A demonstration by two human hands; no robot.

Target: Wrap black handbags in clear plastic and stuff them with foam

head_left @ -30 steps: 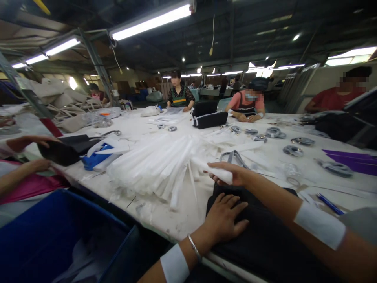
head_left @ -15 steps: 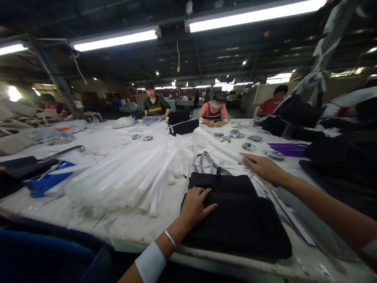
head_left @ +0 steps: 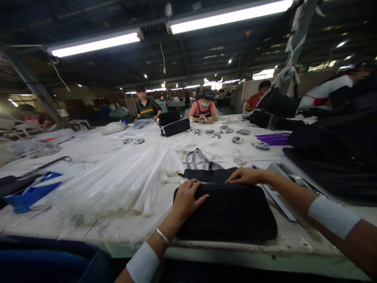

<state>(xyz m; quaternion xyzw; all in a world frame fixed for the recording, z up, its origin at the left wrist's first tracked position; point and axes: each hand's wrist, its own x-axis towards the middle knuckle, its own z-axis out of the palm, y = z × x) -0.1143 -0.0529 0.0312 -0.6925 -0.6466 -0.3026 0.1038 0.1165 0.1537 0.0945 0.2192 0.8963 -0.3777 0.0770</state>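
A black fabric bag (head_left: pixel 229 216) lies at the table's front edge, with grey straps (head_left: pixel 196 157) and a dark flap (head_left: pixel 210 174) behind its upper edge. My left hand (head_left: pixel 187 199) rests on the bag's upper left corner, fingers spread and flat. At the upper edge, my right hand (head_left: pixel 246 175) has its fingers closed together on the bag's rim; the fingertips are partly hidden. Between flap and bag a thin pale strip shows. To the left of the bag spreads a heap of white translucent plastic sleeves (head_left: pixel 118 181).
A blue tape dispenser (head_left: pixel 32 192) stands at left. Coiled grey straps (head_left: pixel 238 140) and purple sheets (head_left: pixel 273 139) lie farther back. Black fabric (head_left: pixel 332 157) is piled at right. Across the table, a masked person (head_left: pixel 203 108) works beside other people.
My right hand has let go of the long white sleeve and moved down to the bag's upper edge. My left hand stays on the bag. The view has turned slightly to the right.
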